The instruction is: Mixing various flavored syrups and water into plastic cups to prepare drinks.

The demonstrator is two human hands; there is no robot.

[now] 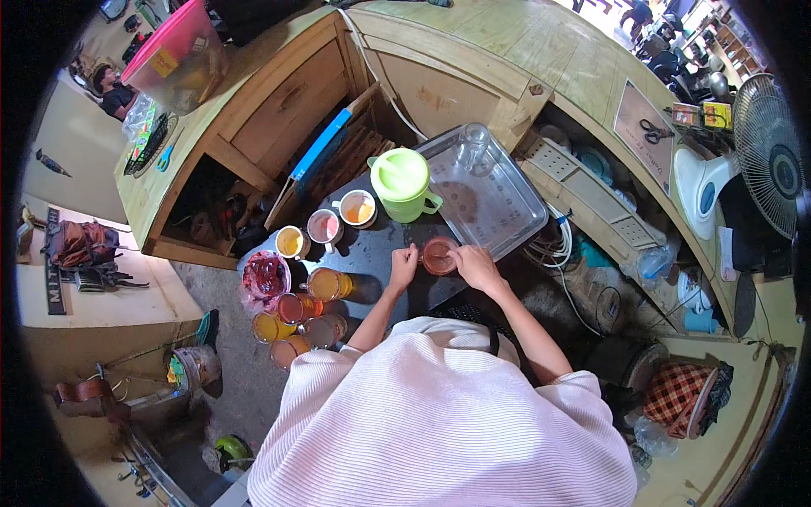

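My left hand [404, 269] grips the handle of a glass mug [436, 258] holding a reddish-brown drink, at the front of a dark table [370, 279]. Over the mug's right rim is my right hand [476, 267], its fingers closed on what looks like a thin utensil dipped in the drink; the fingers mostly hide it. Just beyond the mug stands a lime-green lidded plastic pitcher [400, 184]. To the pitcher's left are three white cups with coloured contents: one orange [358, 210], one pink [325, 227] and one yellow [292, 243].
Several filled glass mugs [328, 284] crowd the table's left end, beside a plastic-lined tub [266, 277] with red contents. A metal tray [507, 231] at right bears an empty glass pitcher [474, 142]. A wooden counter [443, 79] curves around the table. White cable [564, 253] hangs at right.
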